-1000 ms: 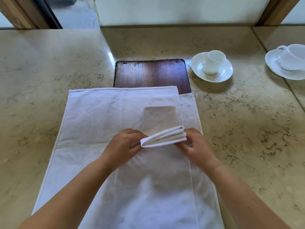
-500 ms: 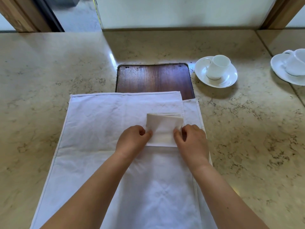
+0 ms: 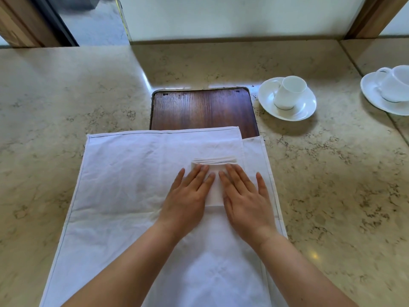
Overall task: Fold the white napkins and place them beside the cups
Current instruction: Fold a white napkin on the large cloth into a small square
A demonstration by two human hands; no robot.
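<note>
A beige marbled stone counter [image 3: 66, 111] filled the view, running back to a pale wall panel [image 3: 232, 16] with wooden frame posts at both upper corners. A dark wooden board [image 3: 202, 109] sat set into the counter, its near edge covered by large white cloths [image 3: 124, 173] spread flat toward the person, one lying over another whose edge showed at the right. To the right of the board stood a white cup [image 3: 290, 91] on a saucer [image 3: 305, 111], and a second cup [image 3: 396, 85] on its saucer [image 3: 371, 94] sat at the far right edge, well apart from the cloths.

The folded napkin [image 3: 213, 187], a small layered rectangle, lay on the cloths. The left hand [image 3: 188, 196] and right hand [image 3: 243, 198] both rested flat on it, fingers straight, palms down, pressing its left and right halves, gripping nothing
</note>
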